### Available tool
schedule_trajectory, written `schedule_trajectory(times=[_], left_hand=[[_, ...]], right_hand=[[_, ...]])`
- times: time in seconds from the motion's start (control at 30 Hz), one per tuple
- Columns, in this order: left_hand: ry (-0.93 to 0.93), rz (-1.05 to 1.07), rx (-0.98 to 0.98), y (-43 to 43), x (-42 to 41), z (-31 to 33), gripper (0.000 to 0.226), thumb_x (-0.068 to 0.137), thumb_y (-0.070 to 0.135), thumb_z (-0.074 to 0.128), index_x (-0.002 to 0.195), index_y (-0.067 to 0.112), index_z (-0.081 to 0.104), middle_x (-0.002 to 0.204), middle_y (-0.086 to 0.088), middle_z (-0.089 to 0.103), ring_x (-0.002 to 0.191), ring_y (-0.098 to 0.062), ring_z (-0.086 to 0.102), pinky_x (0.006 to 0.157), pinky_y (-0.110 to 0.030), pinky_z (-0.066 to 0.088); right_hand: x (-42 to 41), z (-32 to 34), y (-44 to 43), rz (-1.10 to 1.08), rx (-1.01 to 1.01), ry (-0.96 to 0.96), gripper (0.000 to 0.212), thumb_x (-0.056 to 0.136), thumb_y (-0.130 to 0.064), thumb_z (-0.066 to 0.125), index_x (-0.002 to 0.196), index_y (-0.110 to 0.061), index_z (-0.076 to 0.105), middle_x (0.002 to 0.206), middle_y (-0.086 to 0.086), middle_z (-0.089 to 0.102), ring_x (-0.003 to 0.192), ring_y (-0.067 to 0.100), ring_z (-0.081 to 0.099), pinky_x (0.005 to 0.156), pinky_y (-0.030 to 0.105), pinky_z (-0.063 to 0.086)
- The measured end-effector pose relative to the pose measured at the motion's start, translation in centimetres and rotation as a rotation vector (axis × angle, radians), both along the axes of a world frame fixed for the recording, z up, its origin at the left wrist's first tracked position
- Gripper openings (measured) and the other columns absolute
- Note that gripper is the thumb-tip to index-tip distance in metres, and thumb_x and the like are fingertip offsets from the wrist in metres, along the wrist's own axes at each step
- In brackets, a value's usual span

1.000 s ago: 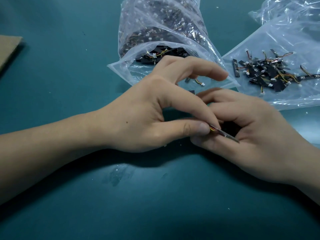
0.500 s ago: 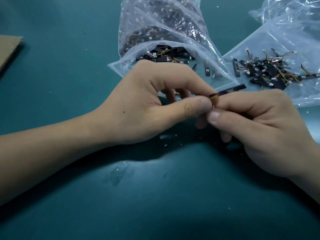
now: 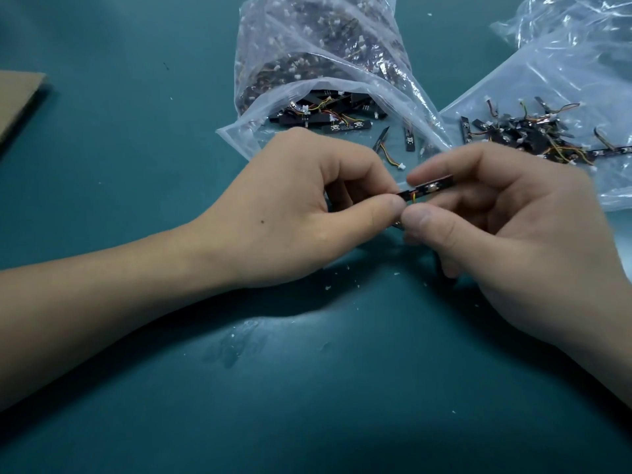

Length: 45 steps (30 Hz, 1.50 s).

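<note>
The left hand (image 3: pixel 301 206) pinches the left end of a small black board strip (image 3: pixel 432 188) between thumb and curled fingers. The right hand (image 3: pixel 513 241) grips its right part, forefinger on top and thumb below. The strip is held above the table (image 3: pixel 307 388) between both hands, near the mouth of the open bag (image 3: pixel 307 46). It looks light, thin and stiff, and would likely snap if bent. Its fine wires (image 3: pixel 413 197) seem easy to tear loose, so the bare edges are the safest hold. A second bag (image 3: pixel 564 73) lies far right.
</note>
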<state>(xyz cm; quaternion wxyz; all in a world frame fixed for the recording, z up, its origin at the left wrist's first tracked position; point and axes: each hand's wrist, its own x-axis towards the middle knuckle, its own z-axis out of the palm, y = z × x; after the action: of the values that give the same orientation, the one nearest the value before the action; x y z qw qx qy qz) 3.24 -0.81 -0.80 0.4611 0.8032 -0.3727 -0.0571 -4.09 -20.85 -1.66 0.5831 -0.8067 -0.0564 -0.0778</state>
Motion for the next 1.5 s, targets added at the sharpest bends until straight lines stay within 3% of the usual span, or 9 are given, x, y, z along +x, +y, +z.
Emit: schedule_trajectory(times=[0.07, 0.2, 0.53, 0.77, 0.83, 1.1, 1.27, 1.5], left_hand=[[0.014, 0.024, 0.004, -0.08, -0.02, 0.11, 0.012, 0.093, 0.022, 0.072, 0.081, 0.021, 0.075, 0.062, 0.016, 0.062, 0.054, 0.002, 0.052, 0.055, -0.006, 0.035], [0.028, 0.067, 0.001, -0.28, -0.19, 0.19, 0.018, 0.093, 0.023, 0.067, 0.076, 0.020, 0.065, 0.058, 0.015, 0.056, 0.054, 0.000, 0.049, 0.055, -0.009, 0.034], [-0.036, 0.115, 0.047, -0.46, -0.31, 0.15, 0.021, 0.091, 0.023, 0.064, 0.072, 0.018, 0.058, 0.054, 0.012, 0.052, 0.051, -0.004, 0.048, 0.052, -0.010, 0.031], [0.010, 0.032, 0.022, -0.35, -0.25, 0.21, 0.021, 0.091, 0.018, 0.064, 0.072, 0.013, 0.057, 0.054, 0.010, 0.048, 0.050, -0.004, 0.043, 0.051, -0.011, 0.031], [0.030, 0.023, 0.006, -0.35, -0.23, 0.14, 0.021, 0.091, 0.016, 0.063, 0.072, 0.012, 0.057, 0.054, 0.012, 0.047, 0.049, -0.003, 0.043, 0.051, -0.010, 0.030], [0.034, 0.022, 0.013, -0.41, -0.25, 0.06, 0.020, 0.090, 0.019, 0.063, 0.072, 0.013, 0.058, 0.056, 0.005, 0.052, 0.049, -0.003, 0.044, 0.050, -0.011, 0.032], [-0.028, 0.007, 0.045, -0.42, -0.41, 0.14, 0.025, 0.090, 0.018, 0.064, 0.069, 0.022, 0.052, 0.054, 0.013, 0.045, 0.051, -0.004, 0.044, 0.052, -0.009, 0.030], [-0.091, -0.013, 0.073, -0.40, -0.47, 0.24, 0.025, 0.088, 0.016, 0.064, 0.068, 0.019, 0.050, 0.056, 0.009, 0.045, 0.053, -0.006, 0.042, 0.053, -0.013, 0.030]], right_hand=[[0.11, 0.07, 0.03, -0.016, -0.023, -0.004, 0.013, 0.084, -0.034, 0.079, 0.089, -0.024, 0.073, 0.071, 0.001, 0.076, 0.045, 0.009, 0.057, 0.046, 0.021, 0.046], [0.05, 0.31, 0.30, -0.054, -0.057, 0.009, 0.019, 0.084, -0.046, 0.073, 0.078, -0.028, 0.072, 0.068, -0.003, 0.075, 0.042, 0.010, 0.057, 0.044, 0.017, 0.043], [0.13, 0.18, 0.55, -0.245, -0.111, -0.035, 0.022, 0.092, -0.037, 0.078, 0.079, -0.023, 0.070, 0.065, -0.004, 0.074, 0.037, 0.011, 0.056, 0.039, 0.014, 0.039], [0.22, 0.00, 0.38, -0.120, -0.100, -0.037, 0.002, 0.097, -0.029, 0.071, 0.096, -0.030, 0.072, 0.079, -0.007, 0.078, 0.045, 0.012, 0.061, 0.045, 0.017, 0.047], [0.11, 0.08, 0.32, -0.063, -0.133, -0.043, 0.009, 0.099, -0.026, 0.065, 0.100, -0.028, 0.073, 0.081, -0.010, 0.078, 0.051, 0.005, 0.064, 0.047, 0.013, 0.046], [-0.04, 0.12, -0.07, 0.002, -0.159, -0.035, 0.011, 0.099, -0.025, 0.062, 0.093, -0.025, 0.071, 0.079, -0.007, 0.076, 0.050, 0.010, 0.062, 0.049, 0.014, 0.046], [0.01, 0.11, 0.08, -0.014, -0.178, -0.037, 0.013, 0.098, -0.027, 0.062, 0.088, -0.025, 0.070, 0.076, -0.008, 0.075, 0.048, 0.011, 0.060, 0.049, 0.014, 0.045], [-0.03, 0.21, 0.15, -0.012, -0.223, -0.060, 0.015, 0.098, -0.027, 0.064, 0.085, -0.026, 0.071, 0.069, -0.014, 0.071, 0.047, 0.011, 0.059, 0.048, 0.016, 0.045]])
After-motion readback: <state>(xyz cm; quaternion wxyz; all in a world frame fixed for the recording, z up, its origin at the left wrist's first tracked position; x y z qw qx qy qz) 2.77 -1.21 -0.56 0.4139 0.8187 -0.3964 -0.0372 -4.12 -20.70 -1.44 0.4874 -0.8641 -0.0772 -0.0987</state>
